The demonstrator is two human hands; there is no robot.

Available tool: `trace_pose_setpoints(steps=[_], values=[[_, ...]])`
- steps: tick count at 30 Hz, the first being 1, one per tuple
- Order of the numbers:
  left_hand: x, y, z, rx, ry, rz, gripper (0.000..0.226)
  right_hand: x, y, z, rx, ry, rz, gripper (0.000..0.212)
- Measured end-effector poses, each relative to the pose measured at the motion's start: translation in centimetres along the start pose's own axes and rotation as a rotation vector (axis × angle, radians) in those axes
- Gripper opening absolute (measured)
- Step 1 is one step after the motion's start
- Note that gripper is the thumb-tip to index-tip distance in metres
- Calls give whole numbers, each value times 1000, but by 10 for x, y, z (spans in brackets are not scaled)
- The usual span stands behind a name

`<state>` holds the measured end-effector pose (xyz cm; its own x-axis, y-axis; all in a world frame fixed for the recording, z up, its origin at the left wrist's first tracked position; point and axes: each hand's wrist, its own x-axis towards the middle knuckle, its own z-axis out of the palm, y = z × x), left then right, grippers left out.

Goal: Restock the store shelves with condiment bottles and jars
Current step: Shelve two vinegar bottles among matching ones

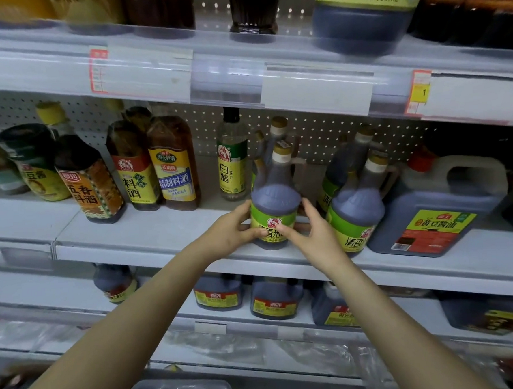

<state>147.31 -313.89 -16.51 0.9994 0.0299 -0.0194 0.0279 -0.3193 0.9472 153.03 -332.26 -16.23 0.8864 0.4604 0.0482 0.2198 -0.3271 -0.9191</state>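
On the middle shelf [161, 230], towards nine o'clock from the hands, stand brown cooking-wine bottles [174, 166] with yellow labels. At about eleven o'clock from the hands is a slim clear vinegar bottle [232, 162] with a black cap. The left hand [233, 230] comes next, its fingers curled round the left flank of the dark sauce bottle [275, 199] at label height. That bottle stands upright near the shelf's front edge, just in front of a matching one behind it. The right hand [317, 232] clasps the opposite flank, with its thumb laid across the green label and its fingers wrapped round towards the back. The bottle looks full of dark liquid, so it is probably fairly heavy. The body seems to be stiff plastic that is unlikely to break, but the glossy label could slide under the fingers. A two-handed hold low on the wide belly suits it better than the narrow neck, and the pale loop beside the neck may serve as a handle. At three o'clock stands a twin green-labelled bottle [355, 215], close enough to be knocked. Beyond it, also at three o'clock, sits a large handled jug [439, 207] with a red cap.
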Motion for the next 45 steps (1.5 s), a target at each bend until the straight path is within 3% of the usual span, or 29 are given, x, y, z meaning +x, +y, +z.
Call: trace_pose_setpoints(steps=[13, 26, 31, 35, 41, 45], values=[[-8, -7, 7, -33, 70, 28, 67, -6, -1, 5, 63, 8, 14, 78], [-11, -2, -7, -37, -76, -54, 67, -24, -12, 11, 69, 43, 69, 65], [-42, 3, -23, -37, 174, -89, 60, -43, -5, 21, 176, 385, 110, 46], [-83, 2, -43, -160, 257, -57, 52, -69, -14, 44, 272, 575, 52, 37], [-156, -16, -71, -310, 342, -49, 47, -116, -53, 95, 412, 608, -32, 30], [-224, -40, -95, -408, 394, -58, 54, -154, -71, 146, 482, 472, 11, 29]])
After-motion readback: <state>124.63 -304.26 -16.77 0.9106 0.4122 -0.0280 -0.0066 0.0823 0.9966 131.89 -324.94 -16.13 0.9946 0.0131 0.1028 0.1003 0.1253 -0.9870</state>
